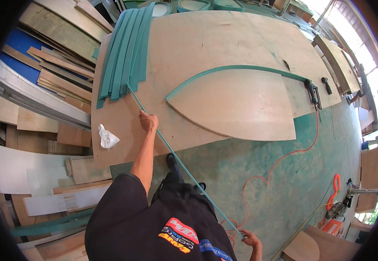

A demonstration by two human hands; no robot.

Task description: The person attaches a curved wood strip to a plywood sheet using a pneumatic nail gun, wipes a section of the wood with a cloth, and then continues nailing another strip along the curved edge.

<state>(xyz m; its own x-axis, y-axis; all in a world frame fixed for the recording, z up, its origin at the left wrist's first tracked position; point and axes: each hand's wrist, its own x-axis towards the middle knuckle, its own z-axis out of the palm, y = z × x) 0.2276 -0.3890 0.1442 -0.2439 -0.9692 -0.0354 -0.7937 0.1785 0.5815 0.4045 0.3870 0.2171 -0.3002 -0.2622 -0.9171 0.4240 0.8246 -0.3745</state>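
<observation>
A long, thin green strip [184,168] runs slantwise across my body, seen nearly edge-on. My left hand [149,121] is closed around it toward its far end, over the table's near left part. Low on the right, my right hand [250,239] pinches its near end. The strip's far tip reaches a row of similar green strips [128,48] laid on the wooden table [189,39]. To the right lies a pointed, curved wooden panel [236,102]. Another green strip [223,68] follows its far curved edge. A crumpled white plastic bag [107,137] lies left of my left hand.
At the table's right edge lies a black air tool [312,92], its red hose [280,155] trailing over the green-stained floor. A black-handled tool [326,85] sits beside it. Stacked boards [63,69] and a pale metal beam [41,93] flank the left side.
</observation>
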